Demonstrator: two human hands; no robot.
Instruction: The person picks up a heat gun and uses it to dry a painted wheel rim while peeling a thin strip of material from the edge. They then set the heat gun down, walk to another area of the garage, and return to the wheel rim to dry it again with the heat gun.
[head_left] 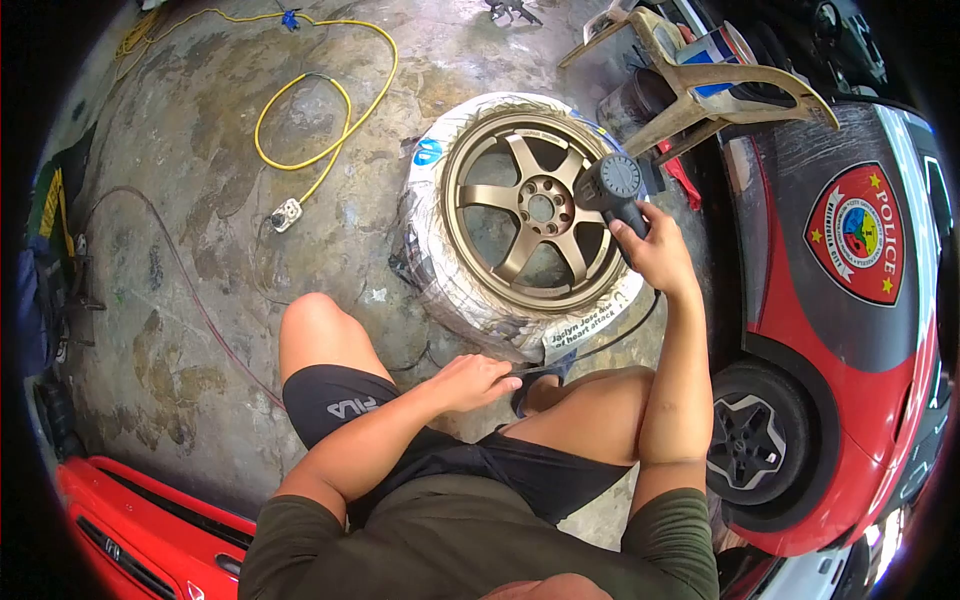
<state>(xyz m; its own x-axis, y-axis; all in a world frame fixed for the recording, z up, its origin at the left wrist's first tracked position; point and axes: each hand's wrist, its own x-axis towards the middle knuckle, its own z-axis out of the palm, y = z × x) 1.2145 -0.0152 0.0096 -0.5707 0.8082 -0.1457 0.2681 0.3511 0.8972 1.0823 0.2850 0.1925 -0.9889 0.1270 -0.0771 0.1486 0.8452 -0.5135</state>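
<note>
In my right hand (655, 248) is a dark heat gun (612, 183), gripped by its handle, its round vented end facing up. It is over the right side of a bronze six-spoke wheel (517, 255). The wheel lies flat on its tyre, which is covered with newspaper (432, 225). My left hand (475, 382) is at the tyre's near edge, above my lap, with its fingers and thumb closed about the black power cord (625, 335). The cord runs up to the heat gun's handle. Part of the left grip is hidden.
A yellow extension cord (345, 150) with a white socket (287, 215) lies on the stained concrete floor at left. A worn plastic chair (690, 85) holds a bucket (722, 50). A red and grey police vehicle (850, 340) stands at right, a red car (150, 535) at lower left.
</note>
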